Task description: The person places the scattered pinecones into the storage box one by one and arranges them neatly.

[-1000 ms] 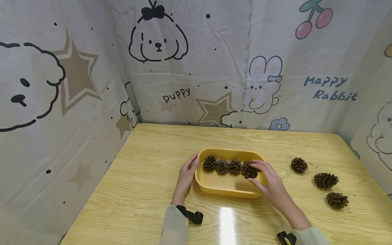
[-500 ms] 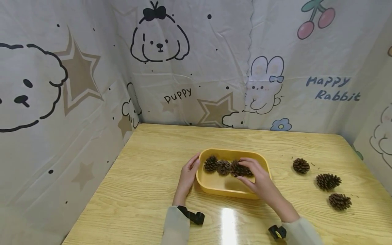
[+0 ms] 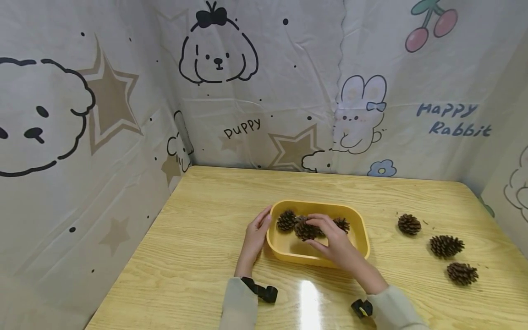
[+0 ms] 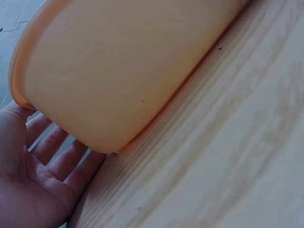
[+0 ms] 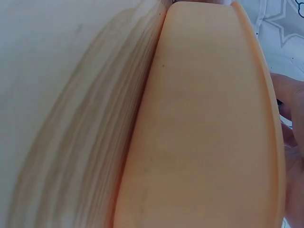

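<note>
A yellow oblong plastic bin [image 3: 297, 259] stands on the table with several brown pinecones in it, among them one at the left end [image 3: 286, 220] and one at the right [image 3: 341, 224]. My right hand [image 3: 336, 240] reaches in over the front rim and holds a pinecone [image 3: 305, 230] between thumb and fingers, overlapping others in the row. My left hand [image 3: 254, 236] rests against the bin's left end from outside, fingers [image 4: 57, 161] extended along the wall. In the right wrist view the bin wall hides most of the right hand [image 5: 292, 142] and the held pinecone.
To the right of the bin, three pinecones lie on the wooden table: one farther back [image 3: 409, 224], one in the middle [image 3: 446, 246] and one nearer [image 3: 462, 273]. Small crumbs lie beside them. A printed cloth [image 3: 243, 105] hangs around the table's back and sides.
My right hand has moved left inside the bin with the pinecone, uncovering the one at the right end. My left hand stays at the bin's left end. The head view has shifted slightly.
</note>
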`<action>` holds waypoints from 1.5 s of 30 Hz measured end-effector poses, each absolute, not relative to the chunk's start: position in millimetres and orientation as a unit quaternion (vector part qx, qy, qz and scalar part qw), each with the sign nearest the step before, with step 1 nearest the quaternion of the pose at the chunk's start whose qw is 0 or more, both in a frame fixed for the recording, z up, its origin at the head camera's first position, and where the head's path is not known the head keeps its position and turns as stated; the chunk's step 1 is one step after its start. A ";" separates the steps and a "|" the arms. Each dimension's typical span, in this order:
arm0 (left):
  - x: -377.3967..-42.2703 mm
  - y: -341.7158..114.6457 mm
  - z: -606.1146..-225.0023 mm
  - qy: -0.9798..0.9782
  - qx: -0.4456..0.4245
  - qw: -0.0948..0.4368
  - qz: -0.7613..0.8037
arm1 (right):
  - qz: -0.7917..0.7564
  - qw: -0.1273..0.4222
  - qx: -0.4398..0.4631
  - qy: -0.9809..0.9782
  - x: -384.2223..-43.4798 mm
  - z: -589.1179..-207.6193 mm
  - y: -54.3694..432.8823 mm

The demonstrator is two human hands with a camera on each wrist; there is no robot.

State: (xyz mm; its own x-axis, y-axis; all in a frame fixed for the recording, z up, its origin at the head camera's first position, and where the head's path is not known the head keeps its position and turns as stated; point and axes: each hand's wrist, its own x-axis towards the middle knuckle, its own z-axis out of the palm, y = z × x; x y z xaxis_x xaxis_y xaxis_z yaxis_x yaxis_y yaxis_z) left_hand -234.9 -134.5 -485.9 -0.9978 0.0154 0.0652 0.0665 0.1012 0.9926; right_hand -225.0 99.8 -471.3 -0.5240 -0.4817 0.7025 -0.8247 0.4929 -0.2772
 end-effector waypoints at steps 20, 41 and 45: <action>-253.3 -136.6 -520.5 -0.742 -0.012 0.017 -0.670 | 0.307 0.174 0.431 -0.831 -235.6 -469.4 75.4; -252.3 -137.0 -518.4 -0.742 -0.022 0.016 -0.670 | 0.279 0.087 0.451 -0.843 -240.4 -465.2 64.4; -252.3 -137.1 -518.4 -0.746 -0.019 0.014 -0.666 | 0.267 0.081 0.462 -0.842 -242.4 -465.8 62.9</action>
